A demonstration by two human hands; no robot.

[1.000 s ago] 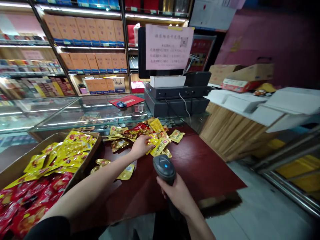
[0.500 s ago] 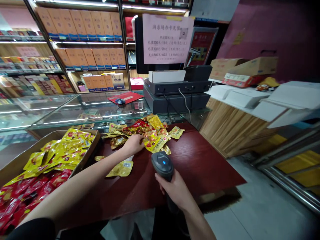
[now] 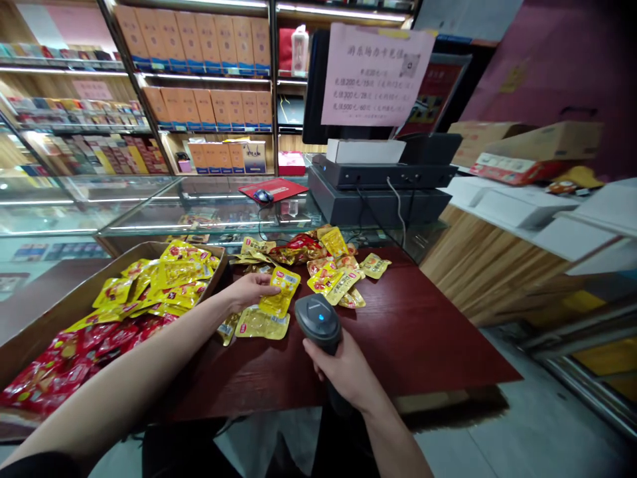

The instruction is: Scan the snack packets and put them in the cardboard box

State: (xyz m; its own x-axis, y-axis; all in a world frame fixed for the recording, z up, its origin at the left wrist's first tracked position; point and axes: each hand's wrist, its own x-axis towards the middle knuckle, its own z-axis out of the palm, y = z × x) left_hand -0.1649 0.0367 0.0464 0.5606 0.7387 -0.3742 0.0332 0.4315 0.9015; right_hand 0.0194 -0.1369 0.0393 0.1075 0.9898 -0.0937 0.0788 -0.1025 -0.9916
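Note:
My left hand (image 3: 251, 291) is closed on the edge of a yellow snack packet (image 3: 280, 292), holding it up with its printed face toward me. Under it, a gold packet (image 3: 262, 323) lies flat on the dark red tabletop (image 3: 398, 338). My right hand (image 3: 343, 368) grips a black barcode scanner (image 3: 318, 322) by its handle; a blue light glows on top, and its head points toward the packets. Beyond both hands is a loose pile of yellow, gold and red packets (image 3: 328, 265). Left of it stands an open cardboard box (image 3: 217, 282) holding many yellow and red packets.
A glass display counter (image 3: 199, 199) runs behind the table, with a mouse (image 3: 263, 196) on a red mat. A monitor (image 3: 313, 93) with a pink paper sign stands over a black cash drawer (image 3: 338, 199). White boxes (image 3: 517, 206) rest on a wooden cabinet at right.
My left hand has drawn back from the pile toward the left, lifting a yellow packet. The scanner stays in my right hand. The view has turned slightly left.

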